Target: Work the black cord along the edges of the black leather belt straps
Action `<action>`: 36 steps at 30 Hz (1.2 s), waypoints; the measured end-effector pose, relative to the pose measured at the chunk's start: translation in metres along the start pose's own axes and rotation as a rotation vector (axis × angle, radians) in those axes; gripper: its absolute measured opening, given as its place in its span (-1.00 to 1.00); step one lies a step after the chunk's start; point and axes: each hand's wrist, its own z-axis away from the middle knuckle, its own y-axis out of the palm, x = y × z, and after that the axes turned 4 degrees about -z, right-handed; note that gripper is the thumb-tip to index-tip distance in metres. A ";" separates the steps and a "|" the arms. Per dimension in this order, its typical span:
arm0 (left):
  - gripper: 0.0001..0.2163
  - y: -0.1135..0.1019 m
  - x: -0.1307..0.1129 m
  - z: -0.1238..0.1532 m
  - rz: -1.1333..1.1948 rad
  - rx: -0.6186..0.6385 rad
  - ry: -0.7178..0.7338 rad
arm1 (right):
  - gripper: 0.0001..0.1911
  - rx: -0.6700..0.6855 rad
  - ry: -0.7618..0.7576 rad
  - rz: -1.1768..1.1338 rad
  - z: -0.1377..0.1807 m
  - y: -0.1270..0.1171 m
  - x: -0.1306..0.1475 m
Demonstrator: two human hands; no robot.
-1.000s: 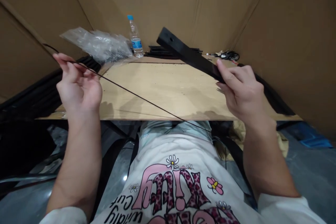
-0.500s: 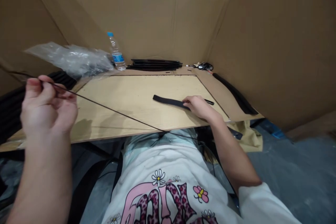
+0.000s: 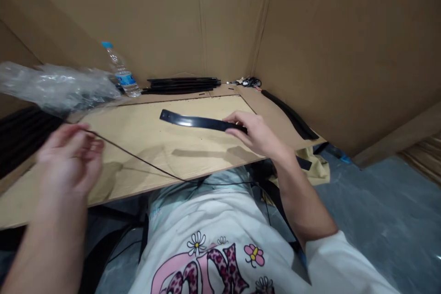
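My right hand [image 3: 255, 134] grips one end of a flat black strip [image 3: 196, 121] and holds it just above the wooden board [image 3: 165, 147]; its shadow falls on the board below. My left hand [image 3: 70, 156] is blurred, fingers curled around a thin black rod [image 3: 138, 160]. The rod runs from that hand down across the board's near edge toward my lap.
A crumpled clear plastic bag [image 3: 58, 87] lies at the left, a water bottle [image 3: 119, 71] behind it. A stack of black strips [image 3: 182, 85] sits at the back. Another black strip [image 3: 289, 115] lies along the right cardboard wall. Small parts [image 3: 250, 82] rest in the far corner.
My right hand set the black strip down on the board, then lifted it again and moved it left. My left hand came lower with the thin rod. The view swung right.
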 end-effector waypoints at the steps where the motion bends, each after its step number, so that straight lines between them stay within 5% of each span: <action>1: -0.80 0.014 0.001 0.004 0.008 0.000 -0.075 | -0.80 0.022 -0.038 -0.026 0.001 -0.001 0.006; 3: -0.80 0.039 0.002 0.004 -0.016 0.025 -0.171 | -0.76 0.086 -0.078 -0.071 0.001 -0.001 0.017; 9: -0.80 0.088 -0.002 -0.055 -0.037 0.130 -0.103 | -0.73 0.399 -0.176 0.025 -0.033 0.030 0.023; 12: -0.83 0.100 0.007 -0.074 -0.161 0.242 -0.185 | -0.73 0.573 -0.270 0.046 -0.067 0.057 0.009; 17: -0.82 0.099 0.032 -0.080 -0.202 0.168 -0.196 | -0.71 0.718 -0.338 -0.073 -0.108 0.095 -0.018; 22: -0.79 0.086 0.043 -0.078 -0.328 0.207 -0.299 | -0.68 0.749 -0.325 -0.091 -0.115 0.118 -0.027; 30: -0.81 0.084 0.049 -0.070 -0.526 0.410 -0.598 | -0.68 0.722 -0.351 -0.108 -0.111 0.122 -0.026; 36: -0.84 0.090 0.044 -0.064 -0.585 0.432 -0.670 | -0.71 0.569 -0.340 -0.123 -0.084 0.096 -0.021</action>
